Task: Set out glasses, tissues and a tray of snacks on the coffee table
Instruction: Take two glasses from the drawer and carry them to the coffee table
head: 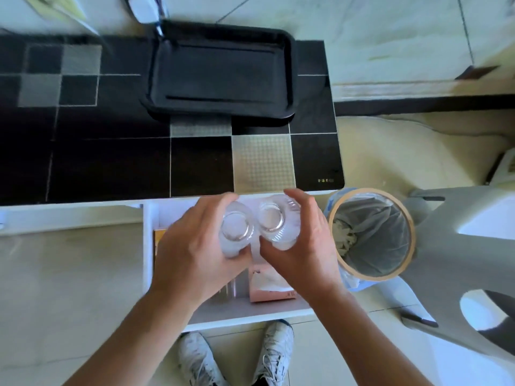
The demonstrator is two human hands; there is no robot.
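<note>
My left hand (195, 246) grips a clear glass (235, 228), and my right hand (303, 240) grips a second clear glass (274, 221). Both glasses are side by side, held over the open white drawer (147, 246) below the table's front edge. A pink tissue pack (271, 291) lies in the drawer under my hands. An empty black tray (223, 71) sits at the back of the black-tiled coffee table (111, 157).
A lined waste bin (372, 232) with paper scraps stands right of the drawer. A grey chair (459, 260) is at the far right. An orange item (160, 238) shows at the drawer's left. My white shoes (237, 355) stand on the tiled floor.
</note>
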